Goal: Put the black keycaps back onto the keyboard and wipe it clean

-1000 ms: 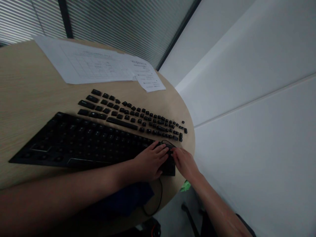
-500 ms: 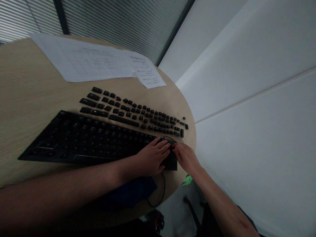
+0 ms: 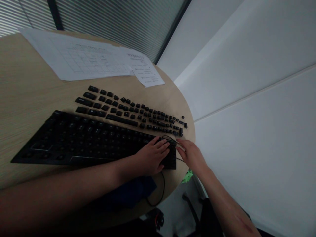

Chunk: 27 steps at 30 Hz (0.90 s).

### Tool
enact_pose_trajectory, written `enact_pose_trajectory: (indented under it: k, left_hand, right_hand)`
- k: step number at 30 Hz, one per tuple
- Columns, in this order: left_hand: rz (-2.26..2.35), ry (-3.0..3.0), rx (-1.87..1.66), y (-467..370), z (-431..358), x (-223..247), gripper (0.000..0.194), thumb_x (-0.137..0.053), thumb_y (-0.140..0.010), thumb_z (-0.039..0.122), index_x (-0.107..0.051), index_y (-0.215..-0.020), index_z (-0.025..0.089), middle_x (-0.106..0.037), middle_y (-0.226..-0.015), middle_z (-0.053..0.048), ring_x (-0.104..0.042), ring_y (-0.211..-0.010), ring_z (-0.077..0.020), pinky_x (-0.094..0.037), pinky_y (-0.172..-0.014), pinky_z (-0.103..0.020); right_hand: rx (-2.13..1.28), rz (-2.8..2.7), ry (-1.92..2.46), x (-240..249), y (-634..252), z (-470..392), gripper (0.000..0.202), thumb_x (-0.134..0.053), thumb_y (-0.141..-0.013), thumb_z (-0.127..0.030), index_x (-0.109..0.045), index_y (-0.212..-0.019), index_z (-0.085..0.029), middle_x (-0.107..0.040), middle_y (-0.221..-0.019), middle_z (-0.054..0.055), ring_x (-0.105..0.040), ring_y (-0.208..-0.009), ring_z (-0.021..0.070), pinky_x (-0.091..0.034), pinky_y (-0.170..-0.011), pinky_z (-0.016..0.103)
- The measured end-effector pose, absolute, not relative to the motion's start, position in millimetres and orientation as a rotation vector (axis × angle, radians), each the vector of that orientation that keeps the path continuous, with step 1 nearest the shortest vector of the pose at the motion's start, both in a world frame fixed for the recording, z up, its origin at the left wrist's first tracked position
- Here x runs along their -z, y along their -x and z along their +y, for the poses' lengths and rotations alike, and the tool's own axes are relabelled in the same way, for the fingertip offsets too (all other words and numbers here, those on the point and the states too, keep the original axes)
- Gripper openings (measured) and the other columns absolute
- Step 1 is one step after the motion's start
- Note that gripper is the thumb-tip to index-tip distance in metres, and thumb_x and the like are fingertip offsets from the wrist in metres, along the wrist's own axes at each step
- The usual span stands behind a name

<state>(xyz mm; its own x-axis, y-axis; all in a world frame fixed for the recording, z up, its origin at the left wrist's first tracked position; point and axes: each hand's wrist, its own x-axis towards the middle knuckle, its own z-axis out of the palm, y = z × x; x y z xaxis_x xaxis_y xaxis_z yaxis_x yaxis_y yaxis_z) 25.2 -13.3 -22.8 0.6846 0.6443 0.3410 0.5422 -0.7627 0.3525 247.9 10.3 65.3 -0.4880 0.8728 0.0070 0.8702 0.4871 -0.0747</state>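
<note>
A black keyboard [image 3: 98, 138] lies near the table's front edge, its key bed dark and hard to make out in places. Across its right end my left hand [image 3: 153, 156] rests flat with fingers spread. Just off the keyboard's right edge is my right hand [image 3: 191, 154], thumb and forefinger apart; no object shows between them. Beyond the keyboard, loose black keycaps [image 3: 130, 109] are laid out in rows, including a long space bar [image 3: 121, 119]. A thin black cable [image 3: 169, 137] loops behind the keyboard's right end.
Printed paper sheets [image 3: 93, 61] lie at the back of the round wooden table [image 3: 22, 82]. Dark blue cloth [image 3: 130, 194] is under my left forearm, with a cable loop [image 3: 163, 191] beside it. A white wall [image 3: 247, 138] rises on the right. Something green [image 3: 187, 176] shows below the table edge.
My right hand has drawn back to the right, off the keyboard's end, and its fingers have parted. My left hand has stayed in place on the keyboard. The view has shifted slightly.
</note>
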Motion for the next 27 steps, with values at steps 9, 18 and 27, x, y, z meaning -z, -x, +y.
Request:
enact_pose_trajectory:
  k: [9, 18, 27]
  left_hand:
    - [0.952, -2.679, -0.689, -25, -14, 19, 0.063, -0.062, -0.088, 0.045, -0.056, -0.140, 0.012, -0.052, -0.154, -0.018, -0.039, -0.146, -0.0355, -0.015, -0.124, -0.055]
    - [0.936, -2.681, -0.676, -23, -13, 14, 0.062, -0.060, -0.090, 0.044, -0.056, -0.139, 0.008, -0.052, -0.153, -0.021, -0.042, -0.144, -0.0360, -0.018, -0.123, -0.055]
    - [0.924, -2.682, -0.677, -22, -11, 14, 0.064, -0.058, -0.090, 0.045, -0.055, -0.140, 0.006, -0.050, -0.154, -0.021, -0.041, -0.145, -0.0347, -0.019, -0.124, -0.056]
  right_hand:
    - [0.029, -2.754, 1.980, -67, -213, 2, 0.026, -0.058, -0.100, -0.030, -0.075, -0.116, -0.018, -0.077, -0.110, 0.012, -0.073, -0.098, 0.0240, -0.056, -0.088, 0.033]
    - [0.261, -2.746, 2.363, -80, -183, 7, 0.023, -0.062, -0.097, -0.036, -0.077, -0.102, -0.019, -0.078, -0.102, 0.013, -0.075, -0.096, 0.0269, -0.056, -0.080, 0.032]
    - [0.360, -2.969, 2.381, -83, -157, 22, 0.026, -0.056, -0.097, -0.021, -0.076, -0.106, -0.008, -0.076, -0.105, 0.025, -0.075, -0.100, 0.0293, -0.057, -0.085, 0.035]
